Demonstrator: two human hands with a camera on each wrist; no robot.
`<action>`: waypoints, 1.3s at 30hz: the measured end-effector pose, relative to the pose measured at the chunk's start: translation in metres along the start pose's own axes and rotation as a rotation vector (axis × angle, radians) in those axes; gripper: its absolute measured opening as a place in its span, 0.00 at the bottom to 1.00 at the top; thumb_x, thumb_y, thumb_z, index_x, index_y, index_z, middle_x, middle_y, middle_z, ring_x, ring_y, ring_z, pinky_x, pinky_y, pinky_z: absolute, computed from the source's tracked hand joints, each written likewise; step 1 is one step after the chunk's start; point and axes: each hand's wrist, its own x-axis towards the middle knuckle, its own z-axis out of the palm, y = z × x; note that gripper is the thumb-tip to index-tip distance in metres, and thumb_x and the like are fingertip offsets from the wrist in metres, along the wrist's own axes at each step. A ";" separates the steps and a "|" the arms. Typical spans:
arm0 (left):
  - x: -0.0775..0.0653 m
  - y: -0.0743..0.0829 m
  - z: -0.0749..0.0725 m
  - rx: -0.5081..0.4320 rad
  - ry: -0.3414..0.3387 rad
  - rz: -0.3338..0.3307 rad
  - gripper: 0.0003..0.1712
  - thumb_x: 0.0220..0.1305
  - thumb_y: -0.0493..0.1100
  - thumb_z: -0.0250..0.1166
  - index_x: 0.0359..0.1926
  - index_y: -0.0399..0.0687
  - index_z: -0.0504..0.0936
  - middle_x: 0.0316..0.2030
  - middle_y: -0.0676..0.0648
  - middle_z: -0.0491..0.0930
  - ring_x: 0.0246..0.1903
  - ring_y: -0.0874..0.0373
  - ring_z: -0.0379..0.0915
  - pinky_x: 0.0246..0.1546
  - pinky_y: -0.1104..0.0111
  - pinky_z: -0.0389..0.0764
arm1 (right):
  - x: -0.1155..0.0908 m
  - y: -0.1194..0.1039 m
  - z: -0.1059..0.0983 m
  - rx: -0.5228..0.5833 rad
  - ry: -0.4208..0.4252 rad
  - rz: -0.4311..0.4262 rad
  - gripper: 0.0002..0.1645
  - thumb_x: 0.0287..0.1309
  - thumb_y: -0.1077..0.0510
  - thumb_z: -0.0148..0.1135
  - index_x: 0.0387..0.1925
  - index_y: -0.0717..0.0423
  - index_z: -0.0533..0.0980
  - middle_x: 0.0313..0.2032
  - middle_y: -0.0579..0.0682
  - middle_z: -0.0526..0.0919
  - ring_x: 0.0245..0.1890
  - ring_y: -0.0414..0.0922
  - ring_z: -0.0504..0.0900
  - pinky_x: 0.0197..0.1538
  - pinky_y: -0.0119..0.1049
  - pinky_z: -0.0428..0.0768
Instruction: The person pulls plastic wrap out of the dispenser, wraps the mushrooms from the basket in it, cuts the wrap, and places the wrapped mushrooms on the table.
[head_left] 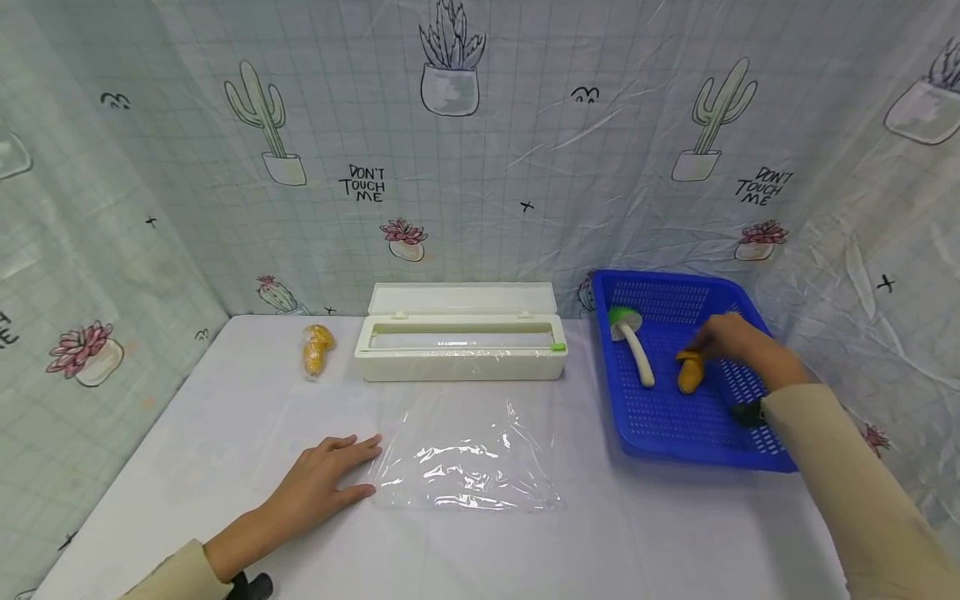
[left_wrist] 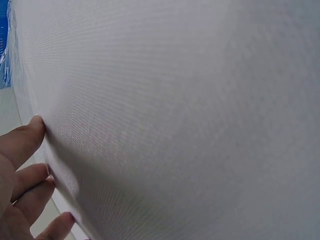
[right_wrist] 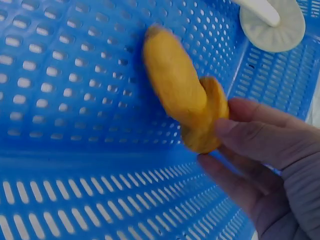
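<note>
In the head view, my right hand point(head_left: 731, 342) is inside a blue plastic basket point(head_left: 617, 421) at the right. Its thumb and fingers pinch the cap of a yellow toy mushroom point(right_wrist: 172, 77), whose thick stem points away from the hand in the right wrist view. My left hand point(head_left: 318, 479) rests on the white table with its fingers spread, fingertips at the left edge of a sheet of clear plastic wrap point(head_left: 468, 458). The sheet lies flat and slightly wrinkled before a white wrap dispenser point(head_left: 461, 367) with its lid raised.
A green-capped mushroom point(head_left: 637, 358) with a long white stem lies in the basket's left side. Left of the dispenser lies a yellow mushroom in clear wrap point(head_left: 317, 350). A patterned curtain point(head_left: 495, 167) hangs behind the table and along its sides.
</note>
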 end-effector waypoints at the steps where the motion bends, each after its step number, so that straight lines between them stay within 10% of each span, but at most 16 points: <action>1: 0.000 0.000 0.000 0.001 0.000 0.000 0.33 0.56 0.51 0.77 0.63 0.50 0.82 0.66 0.53 0.76 0.64 0.42 0.71 0.55 0.40 0.72 | 0.002 -0.001 0.001 0.007 0.007 -0.016 0.10 0.55 0.73 0.70 0.40 0.70 0.86 0.36 0.62 0.89 0.38 0.58 0.87 0.41 0.50 0.86; 11: 0.001 0.001 0.002 0.008 0.003 0.010 0.34 0.55 0.50 0.77 0.63 0.48 0.82 0.66 0.51 0.76 0.63 0.42 0.71 0.54 0.40 0.73 | 0.009 -0.002 0.005 -0.018 0.046 -0.054 0.12 0.57 0.75 0.64 0.38 0.64 0.88 0.45 0.65 0.87 0.49 0.66 0.83 0.51 0.57 0.82; 24: 0.001 0.000 0.001 0.000 0.020 0.012 0.34 0.55 0.52 0.77 0.62 0.49 0.82 0.66 0.51 0.77 0.63 0.41 0.72 0.54 0.39 0.73 | 0.007 0.002 0.004 0.046 -0.113 0.288 0.35 0.67 0.49 0.64 0.51 0.84 0.74 0.47 0.77 0.80 0.52 0.75 0.76 0.55 0.66 0.76; 39: 0.001 0.000 0.000 -0.006 -0.011 -0.015 0.34 0.55 0.50 0.77 0.63 0.49 0.81 0.67 0.51 0.76 0.65 0.41 0.70 0.56 0.39 0.72 | 0.005 0.013 0.008 0.206 -0.177 0.340 0.37 0.67 0.44 0.65 0.51 0.79 0.76 0.43 0.68 0.83 0.48 0.66 0.80 0.53 0.61 0.80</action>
